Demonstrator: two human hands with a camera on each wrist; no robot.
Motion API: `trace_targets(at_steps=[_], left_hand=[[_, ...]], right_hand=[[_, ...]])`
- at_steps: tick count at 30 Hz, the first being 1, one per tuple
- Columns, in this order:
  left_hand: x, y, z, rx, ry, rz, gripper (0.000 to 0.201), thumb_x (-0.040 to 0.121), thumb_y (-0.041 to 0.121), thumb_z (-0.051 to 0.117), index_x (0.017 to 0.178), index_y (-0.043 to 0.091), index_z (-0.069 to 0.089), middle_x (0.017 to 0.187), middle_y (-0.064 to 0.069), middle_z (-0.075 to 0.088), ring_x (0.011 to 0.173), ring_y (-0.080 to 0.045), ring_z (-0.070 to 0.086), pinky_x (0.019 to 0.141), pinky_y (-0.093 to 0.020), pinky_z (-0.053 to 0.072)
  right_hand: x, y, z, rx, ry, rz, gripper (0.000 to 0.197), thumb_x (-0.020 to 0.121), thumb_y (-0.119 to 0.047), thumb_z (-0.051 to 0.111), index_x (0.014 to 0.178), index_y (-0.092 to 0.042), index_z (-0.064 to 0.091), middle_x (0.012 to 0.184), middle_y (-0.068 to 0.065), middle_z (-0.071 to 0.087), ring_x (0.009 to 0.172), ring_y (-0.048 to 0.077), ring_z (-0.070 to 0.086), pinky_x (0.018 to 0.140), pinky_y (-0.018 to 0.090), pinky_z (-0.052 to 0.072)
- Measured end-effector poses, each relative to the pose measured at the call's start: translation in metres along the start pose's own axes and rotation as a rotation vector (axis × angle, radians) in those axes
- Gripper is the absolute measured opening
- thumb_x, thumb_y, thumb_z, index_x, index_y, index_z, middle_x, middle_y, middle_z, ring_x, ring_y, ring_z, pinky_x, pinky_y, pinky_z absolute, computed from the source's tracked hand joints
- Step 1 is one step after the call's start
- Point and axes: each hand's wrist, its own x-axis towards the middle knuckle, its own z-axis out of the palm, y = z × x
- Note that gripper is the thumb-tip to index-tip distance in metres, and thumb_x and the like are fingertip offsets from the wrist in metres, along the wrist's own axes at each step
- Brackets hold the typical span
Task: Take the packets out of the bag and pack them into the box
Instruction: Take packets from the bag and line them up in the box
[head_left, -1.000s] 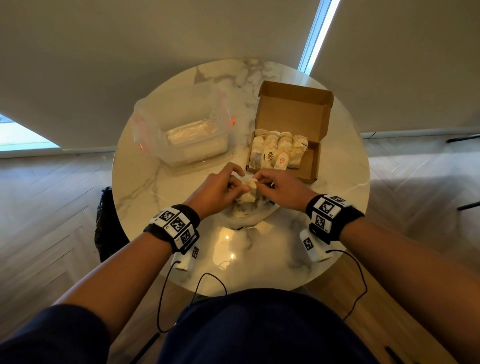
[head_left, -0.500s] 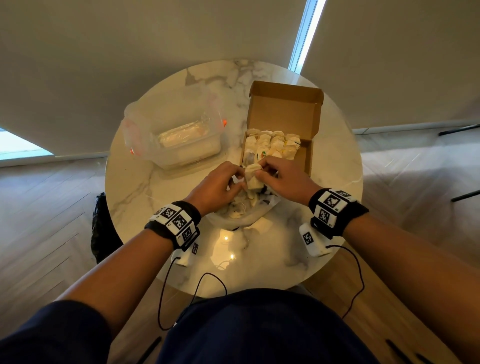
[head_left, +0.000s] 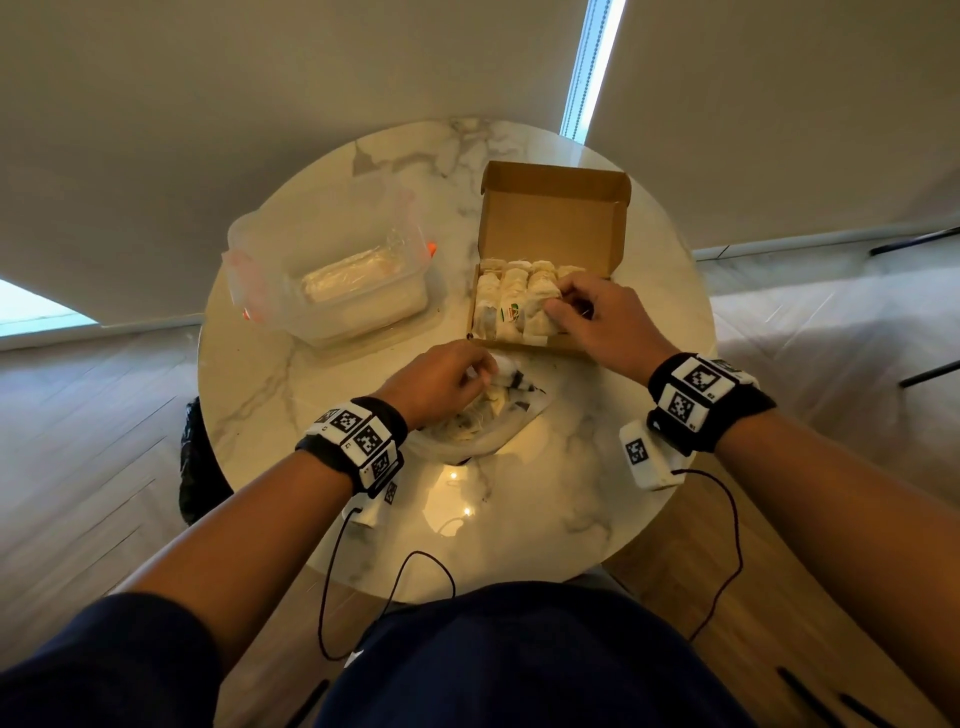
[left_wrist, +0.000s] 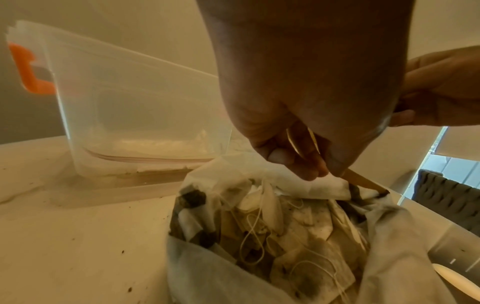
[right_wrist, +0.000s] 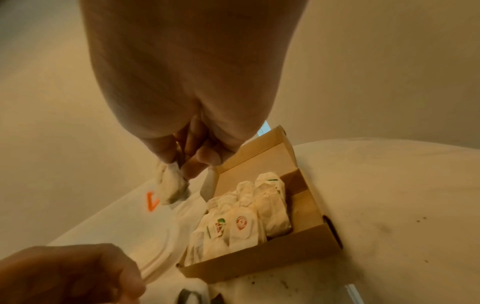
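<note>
My right hand (right_wrist: 187, 162) pinches one soft paper packet (right_wrist: 171, 189) above the cardboard box (head_left: 550, 343), where crumpled packets (head_left: 511, 304) fill the left portion. My left hand (head_left: 441, 382) grips the translucent bag's (head_left: 493, 441) rim on the marble desk (head_left: 571, 509).

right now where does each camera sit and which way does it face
head: above, looking down at the round marble table; both forearms show.
left wrist: behind the left hand, facing the white bag of packets.
right wrist: behind the right hand, which pinches a small white packet, facing the brown cardboard box.
All three views show that box.
</note>
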Motion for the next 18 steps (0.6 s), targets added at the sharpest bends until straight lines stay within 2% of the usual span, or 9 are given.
trace_targets(at_steps=[3,6,10,13,15,18], left_hand=[[0.012,0.005,-0.004,-0.003,0.041,0.03,0.019,0.098,0.026,0.056,0.115,0.022,0.063,0.11,0.007,0.061,0.088,-0.006,0.051,0.077,-0.022,0.041],[0.03,0.011,-0.002,0.01,0.057,0.057,0.019,0.097,0.023,0.057,0.114,0.019,0.063,0.107,0.004,0.058,0.088,-0.006,0.049,0.078,-0.022,0.039],[0.054,0.016,0.008,0.036,0.08,0.023,0.022,0.096,0.017,0.058,0.116,0.014,0.064,0.11,-0.003,0.057,0.091,-0.01,0.049,0.08,-0.023,0.04],[0.066,0.014,0.019,0.039,0.075,-0.032,0.024,0.094,0.014,0.057,0.117,0.011,0.065,0.113,-0.007,0.056,0.1,-0.018,0.053,0.083,-0.022,0.037],[0.07,0.011,0.025,0.038,0.078,-0.062,0.023,0.094,0.014,0.057,0.115,0.012,0.066,0.111,-0.008,0.057,0.101,-0.023,0.056,0.083,-0.027,0.042],[0.073,0.008,0.029,0.046,0.074,-0.088,0.022,0.095,0.015,0.056,0.111,0.013,0.071,0.107,-0.008,0.06,0.099,-0.026,0.058,0.086,-0.04,0.049]], right_hand=[[0.008,0.014,-0.009,-0.058,0.085,0.062,0.013,0.098,-0.029,0.061,0.105,-0.019,0.065,0.092,-0.005,0.065,0.08,0.003,0.057,0.068,0.008,0.041],[0.015,0.036,-0.012,-0.104,0.12,0.146,0.016,0.096,-0.029,0.062,0.106,-0.016,0.066,0.094,-0.001,0.067,0.084,0.013,0.06,0.07,0.015,0.043],[0.018,0.057,-0.005,-0.184,0.041,0.234,0.019,0.095,-0.026,0.063,0.109,-0.014,0.066,0.096,-0.001,0.065,0.088,0.017,0.06,0.073,0.022,0.043],[0.02,0.066,0.004,-0.247,-0.039,0.237,0.012,0.094,-0.023,0.065,0.101,-0.014,0.064,0.093,0.001,0.063,0.085,0.019,0.059,0.073,0.024,0.04],[0.024,0.07,0.01,-0.239,-0.03,0.248,0.009,0.093,-0.021,0.066,0.097,-0.014,0.063,0.091,0.002,0.064,0.084,0.021,0.059,0.072,0.025,0.04],[0.031,0.074,0.018,-0.208,0.041,0.284,0.01,0.092,-0.017,0.063,0.098,-0.011,0.06,0.092,0.009,0.066,0.082,0.026,0.06,0.072,0.032,0.048]])
